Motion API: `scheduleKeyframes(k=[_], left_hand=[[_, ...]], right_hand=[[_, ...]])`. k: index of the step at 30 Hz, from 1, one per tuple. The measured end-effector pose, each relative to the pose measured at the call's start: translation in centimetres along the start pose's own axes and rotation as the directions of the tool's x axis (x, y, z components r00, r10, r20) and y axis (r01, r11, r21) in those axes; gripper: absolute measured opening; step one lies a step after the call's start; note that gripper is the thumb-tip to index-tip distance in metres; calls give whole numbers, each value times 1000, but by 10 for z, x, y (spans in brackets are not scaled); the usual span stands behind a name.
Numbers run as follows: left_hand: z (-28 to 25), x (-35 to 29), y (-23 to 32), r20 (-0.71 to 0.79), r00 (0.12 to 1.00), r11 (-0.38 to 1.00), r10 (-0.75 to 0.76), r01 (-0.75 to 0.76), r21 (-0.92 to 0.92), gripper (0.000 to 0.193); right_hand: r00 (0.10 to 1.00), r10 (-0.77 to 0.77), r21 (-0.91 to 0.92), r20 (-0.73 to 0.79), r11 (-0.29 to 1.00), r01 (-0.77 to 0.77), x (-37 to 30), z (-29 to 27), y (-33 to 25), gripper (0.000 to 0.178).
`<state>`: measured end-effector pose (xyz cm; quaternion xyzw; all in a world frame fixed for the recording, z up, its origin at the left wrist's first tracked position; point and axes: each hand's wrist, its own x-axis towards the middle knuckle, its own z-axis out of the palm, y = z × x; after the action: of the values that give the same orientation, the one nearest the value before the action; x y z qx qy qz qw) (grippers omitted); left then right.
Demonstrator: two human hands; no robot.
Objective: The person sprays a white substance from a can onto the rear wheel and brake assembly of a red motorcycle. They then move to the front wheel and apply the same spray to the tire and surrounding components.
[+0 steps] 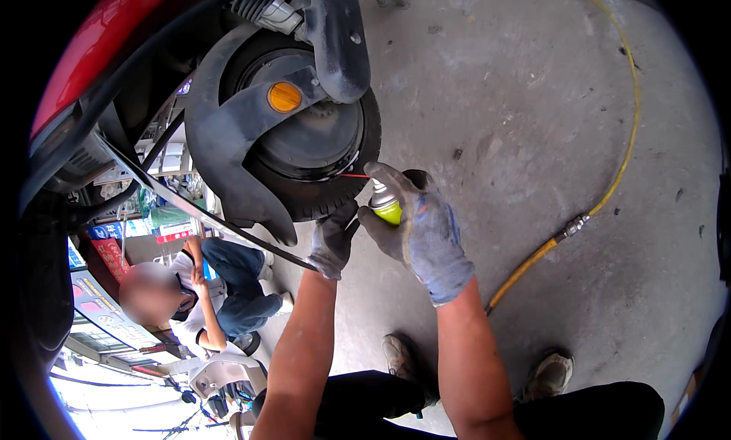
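The right hand (417, 231), in a worn grey glove, is wrapped around a small spray can (384, 204) with a yellow-green body and a silver top. The index finger lies over the top of the can, and a thin red straw (355, 176) runs from the nozzle to the left, its tip touching or almost touching the rim of the wheel (312, 135). The can is upright, just below and to the right of the tyre's lower edge, above the concrete floor (518, 120).

The left hand (333, 242), in a darker glove, is just beside the can, with its fingers curled up against the bottom of the tyre. It seems to press on the rubber rather than hold anything, but the fingertips are partly hidden, so I cannot tell for sure how it grips.

The wheel belongs to a red scooter (99, 36) that fills the upper left. A black mudguard (221, 135) with an orange reflector (285, 97) curves around the wheel.

A yellow air hose (624, 135) with a metal fitting crosses the floor on the right, well apart from the hands. Near the lower edge are the person's two shoes (548, 375) and dark trousers. At the lower left another person (213, 288) crouches beyond the scooter.
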<state>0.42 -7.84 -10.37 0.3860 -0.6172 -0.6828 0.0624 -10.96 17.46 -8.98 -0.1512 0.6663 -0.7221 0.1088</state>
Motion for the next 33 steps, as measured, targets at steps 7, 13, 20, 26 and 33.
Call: scheduleKeyframes(k=[7, 13, 20, 26, 33], left_hand=[[-14, -3, -4, -28, 999, 999, -34, 35, 10, 31], [11, -35, 20, -212, 977, 998, 12, 1, 61, 43], [18, -48, 15, -282, 936, 970, 210, -162, 182, 53], [-11, -6, -17, -52, 993, 951, 103, -82, 299, 52], [-12, 3, -15, -87, 996, 1000, -6, 5, -1, 36]], right_hand=[[999, -45, -20, -2, 999, 45, -5, 7, -5, 57], [999, 10, -113, -34, 994, -14, -3, -2, 9, 58], [994, 26, -46, -107, 998, -32, -5, 4, 24, 59], [995, -11, 16, -99, 1000, 13, -6, 11, 24, 67], [994, -29, -31, -110, 999, 26, -2, 6, 24, 63]])
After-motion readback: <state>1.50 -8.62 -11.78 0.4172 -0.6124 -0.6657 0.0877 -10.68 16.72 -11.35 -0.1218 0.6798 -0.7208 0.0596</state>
